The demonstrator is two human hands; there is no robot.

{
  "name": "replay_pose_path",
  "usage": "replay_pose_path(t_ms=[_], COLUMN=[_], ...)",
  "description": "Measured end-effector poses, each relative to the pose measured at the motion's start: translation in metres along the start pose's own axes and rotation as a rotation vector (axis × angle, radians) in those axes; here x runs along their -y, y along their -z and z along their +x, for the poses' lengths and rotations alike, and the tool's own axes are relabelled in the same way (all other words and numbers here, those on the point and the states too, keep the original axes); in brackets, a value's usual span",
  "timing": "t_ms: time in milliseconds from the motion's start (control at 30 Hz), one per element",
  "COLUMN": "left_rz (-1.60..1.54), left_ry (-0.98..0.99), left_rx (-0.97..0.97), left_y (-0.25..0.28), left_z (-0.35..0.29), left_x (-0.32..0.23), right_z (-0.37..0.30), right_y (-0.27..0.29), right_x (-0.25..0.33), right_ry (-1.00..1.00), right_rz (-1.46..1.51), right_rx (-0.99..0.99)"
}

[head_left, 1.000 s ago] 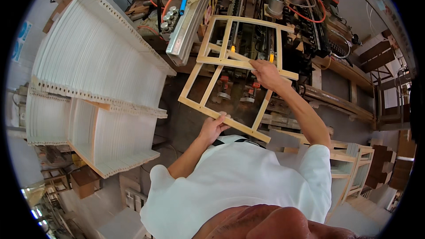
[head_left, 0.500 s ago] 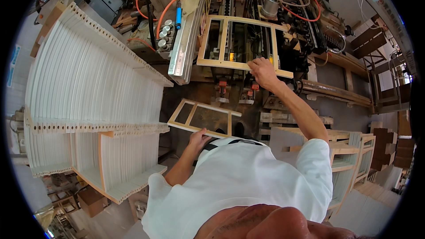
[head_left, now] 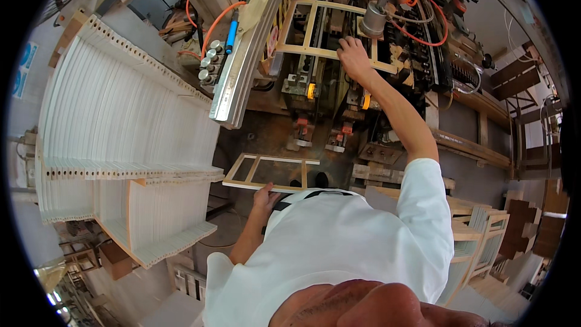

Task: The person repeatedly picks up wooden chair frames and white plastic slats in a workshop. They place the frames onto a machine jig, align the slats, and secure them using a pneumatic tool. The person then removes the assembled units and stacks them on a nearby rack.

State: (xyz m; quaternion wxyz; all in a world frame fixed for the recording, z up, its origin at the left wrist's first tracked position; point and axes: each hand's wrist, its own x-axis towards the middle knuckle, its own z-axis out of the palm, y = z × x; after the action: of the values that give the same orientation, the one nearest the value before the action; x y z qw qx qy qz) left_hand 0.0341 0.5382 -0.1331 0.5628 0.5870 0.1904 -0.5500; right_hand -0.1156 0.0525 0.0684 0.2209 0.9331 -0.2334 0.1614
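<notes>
My right hand (head_left: 353,57) reaches far forward, fingers closed on the near rail of a pale wooden frame (head_left: 308,52). This frame has crossbars and lies flat over the dark rails of a machine (head_left: 298,85), its left end close to a long metal beam (head_left: 233,94). Low at my waist, my left hand (head_left: 264,198) grips the near rail of a second, similar wooden frame (head_left: 247,185), which hangs level in front of my legs. The left thumb side shows; the other fingers are partly hidden beneath the rail.
Tall stacks of white-edged frames (head_left: 127,103) stand on my left. More wooden frames (head_left: 484,230) are stacked at my right. A silver cylinder (head_left: 373,21) on the machine overhangs the far frame. An orange hose (head_left: 212,27) and silver knobs (head_left: 209,65) sit beyond the beam.
My right hand has pushed its frame farther away over the machine, under the silver cylinder. The left hand still holds its frame at my waist. The view has shifted slightly.
</notes>
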Motion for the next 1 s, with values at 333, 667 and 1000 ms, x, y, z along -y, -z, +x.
replay_pose_path(t_ms=[333, 667, 1000], left_rz=[-0.143, -0.227, -0.224], left_ry=[-0.072, -0.100, -0.141], left_rx=[-0.072, -0.167, -0.198], left_y=[-0.018, -0.029, -0.054], left_z=[-0.018, -0.007, -0.014], left_x=[0.033, 0.049, 0.041], right_z=[0.059, 0.076, 0.090], right_y=[-0.043, -0.050, -0.031], right_x=[-0.051, -0.062, -0.059], right_ry=[0.054, 0.034, 0.038], right_rz=[-0.201, -0.130, -0.172], right_rx=[0.223, 0.332, 0.395])
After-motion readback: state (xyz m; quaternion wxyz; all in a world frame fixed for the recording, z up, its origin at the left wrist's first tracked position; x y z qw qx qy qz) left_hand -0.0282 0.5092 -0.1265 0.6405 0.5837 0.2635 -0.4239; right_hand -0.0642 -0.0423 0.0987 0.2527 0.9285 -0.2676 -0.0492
